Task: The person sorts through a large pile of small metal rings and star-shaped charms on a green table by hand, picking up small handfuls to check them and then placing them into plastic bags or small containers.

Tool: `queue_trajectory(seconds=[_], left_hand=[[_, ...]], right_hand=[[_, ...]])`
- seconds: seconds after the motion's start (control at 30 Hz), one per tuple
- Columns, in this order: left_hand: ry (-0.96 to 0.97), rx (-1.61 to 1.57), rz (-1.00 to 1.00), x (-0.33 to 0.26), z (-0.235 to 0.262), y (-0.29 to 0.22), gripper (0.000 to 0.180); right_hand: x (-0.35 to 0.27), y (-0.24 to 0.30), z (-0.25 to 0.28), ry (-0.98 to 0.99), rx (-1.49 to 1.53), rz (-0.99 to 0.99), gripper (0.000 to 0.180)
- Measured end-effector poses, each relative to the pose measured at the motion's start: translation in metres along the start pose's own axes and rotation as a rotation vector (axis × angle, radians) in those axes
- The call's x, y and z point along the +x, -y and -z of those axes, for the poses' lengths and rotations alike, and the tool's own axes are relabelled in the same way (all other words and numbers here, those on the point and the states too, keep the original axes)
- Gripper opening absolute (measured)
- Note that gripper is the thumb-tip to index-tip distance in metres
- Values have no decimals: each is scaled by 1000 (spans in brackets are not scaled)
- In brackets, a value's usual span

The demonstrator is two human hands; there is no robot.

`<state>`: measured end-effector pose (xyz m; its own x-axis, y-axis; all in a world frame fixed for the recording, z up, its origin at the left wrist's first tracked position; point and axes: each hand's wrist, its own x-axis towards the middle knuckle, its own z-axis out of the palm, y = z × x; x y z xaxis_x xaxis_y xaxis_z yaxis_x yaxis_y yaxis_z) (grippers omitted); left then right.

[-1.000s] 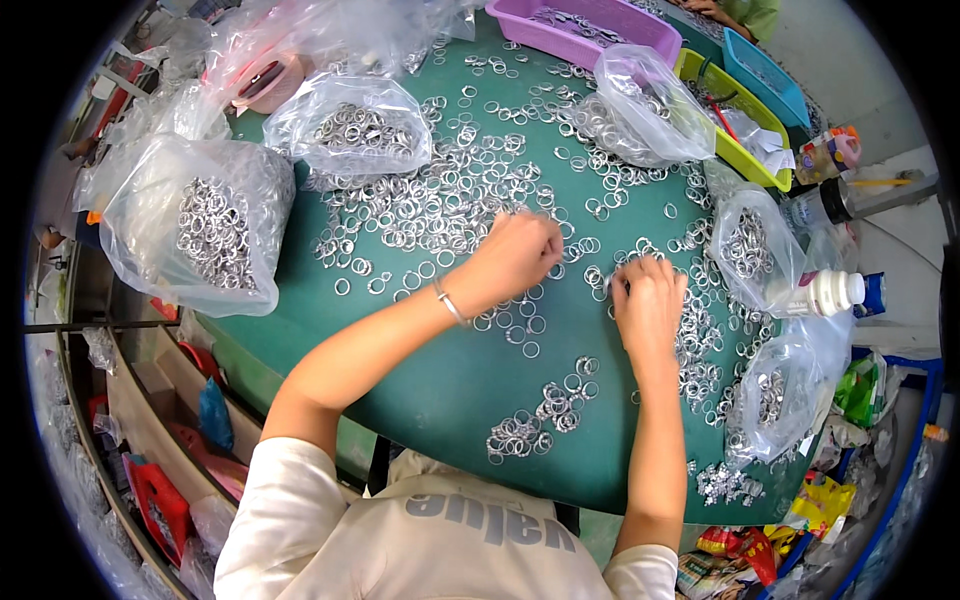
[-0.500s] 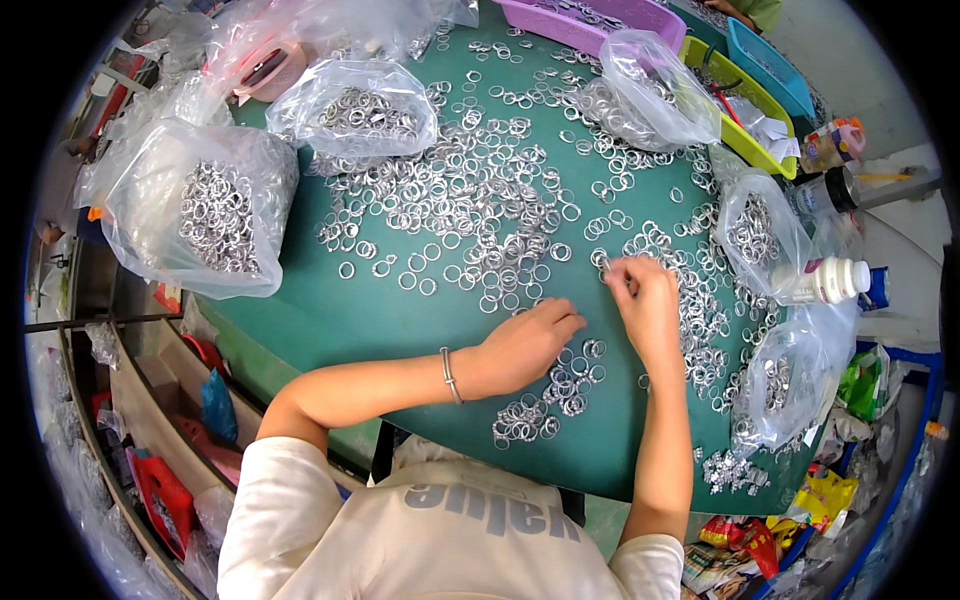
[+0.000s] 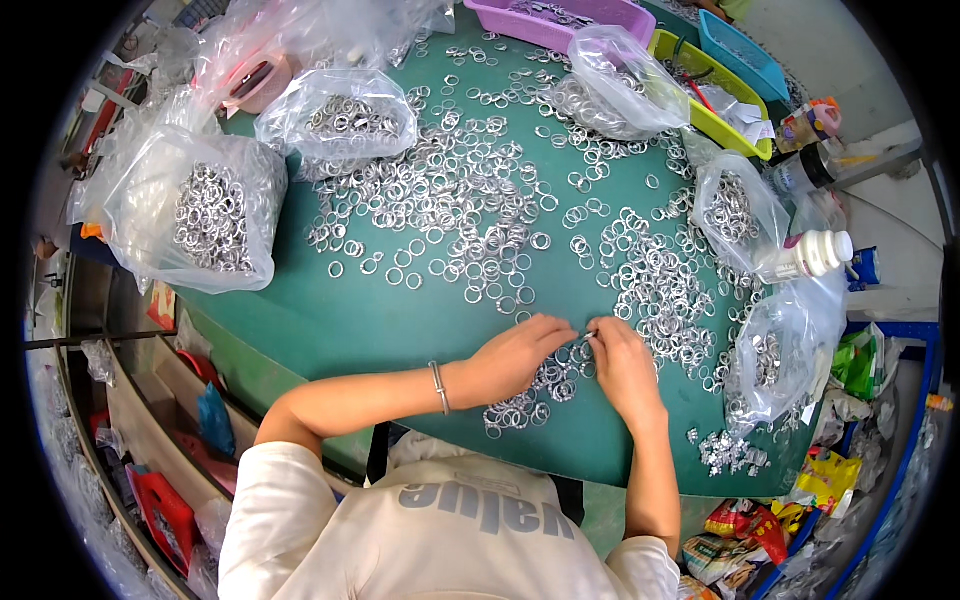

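Observation:
My left hand (image 3: 515, 355), with a silver bracelet at its wrist, and my right hand (image 3: 622, 368) meet fingertip to fingertip near the table's front edge. Between them a small silver ring (image 3: 590, 335) shows, pinched by my right fingers. The left fingers are bent and pressed together; what they hold, if anything, is hidden. Just below the hands lies a small pile of silver rings (image 3: 518, 413), partly covered by them. A broad heap of rings (image 3: 480, 190) spreads beyond my left hand, and another heap of rings (image 3: 655, 285) lies beyond my right.
Clear plastic bags of rings stand at the left (image 3: 215, 220), far left (image 3: 350, 120) and right (image 3: 735, 215) of the green table (image 3: 370, 325). Purple (image 3: 560, 25) and yellow-green (image 3: 720, 115) baskets line the far edge. A white bottle (image 3: 815, 255) lies at the right.
My right hand has come back from the right heap toward my left hand, bringing a ring. My left hand has hardly moved. The whole view has shifted slightly.

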<state>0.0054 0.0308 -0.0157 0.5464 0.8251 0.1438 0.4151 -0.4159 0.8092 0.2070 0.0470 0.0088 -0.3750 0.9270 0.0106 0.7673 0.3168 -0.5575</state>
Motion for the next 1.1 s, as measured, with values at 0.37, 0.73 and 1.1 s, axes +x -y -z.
queue_trajectory(seconds=[0.37,0.73,1.1], left_hand=[[-196,391,-126,-17,32,33,36],[554,-824,595,-116,27,-51,21],[484,-2033,961,-148,-57,3,66]], right_hand=[[-32,10,-6,-34,101,32,34],[-56,15,-21,29,348,174,48],[-64,11,-24,142,117,267,37]])
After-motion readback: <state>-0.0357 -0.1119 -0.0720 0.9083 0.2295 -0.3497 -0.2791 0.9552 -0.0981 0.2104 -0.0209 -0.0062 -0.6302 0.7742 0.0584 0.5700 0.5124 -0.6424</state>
